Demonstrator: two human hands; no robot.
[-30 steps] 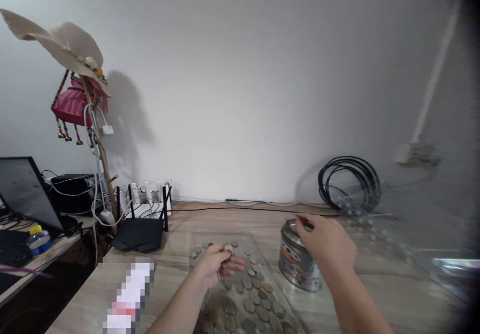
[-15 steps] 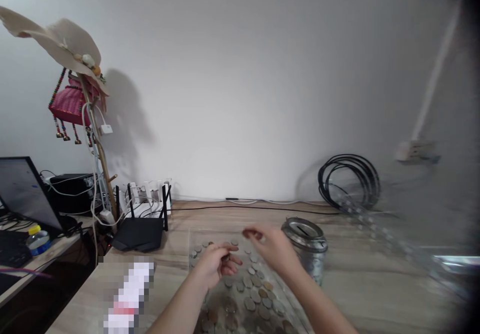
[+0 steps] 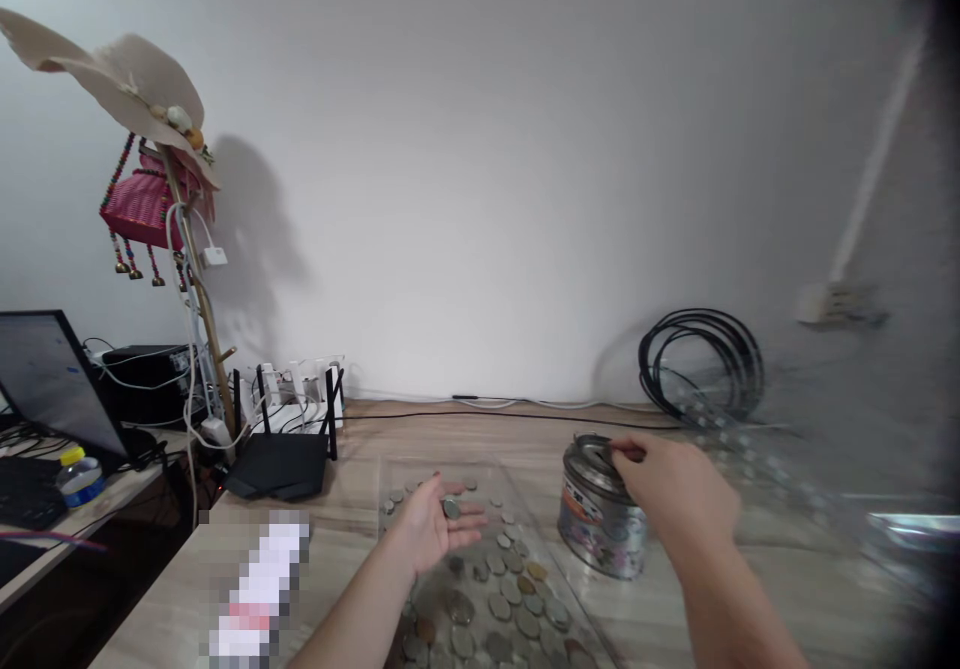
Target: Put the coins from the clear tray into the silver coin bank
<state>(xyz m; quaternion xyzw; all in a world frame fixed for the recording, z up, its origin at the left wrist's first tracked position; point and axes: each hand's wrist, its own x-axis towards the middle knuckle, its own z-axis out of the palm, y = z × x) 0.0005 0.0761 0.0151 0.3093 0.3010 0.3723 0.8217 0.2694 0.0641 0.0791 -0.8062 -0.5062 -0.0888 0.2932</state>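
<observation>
My left hand (image 3: 442, 524) is palm up with its fingers stretched apart, over a clear sheet or tray (image 3: 386, 479) strewn with coins. A silver coin (image 3: 451, 508) lies loose on it near the base of the fingers. My right hand (image 3: 675, 489) is closed in a pinch at the lid of a round metal tin (image 3: 600, 534), its fingertips touching or just above the slot area. Whatever those fingertips hold is hidden. Several silver coins (image 3: 527, 623) and a few golden ones (image 3: 536, 570) lie below and right of my left hand.
A black router (image 3: 277, 464) stands at the left, beyond a blurred-out white and red item (image 3: 262, 579). Coiled black cable (image 3: 701, 364) leans on the wall behind the tin. Farther left are a monitor (image 3: 64, 384), a yellow-capped bottle (image 3: 79, 477) and a stand with a hat (image 3: 142, 79).
My right hand has moved right, from near my left hand to the tin's lid. My left hand's fingers have opened out flatter, showing the coin.
</observation>
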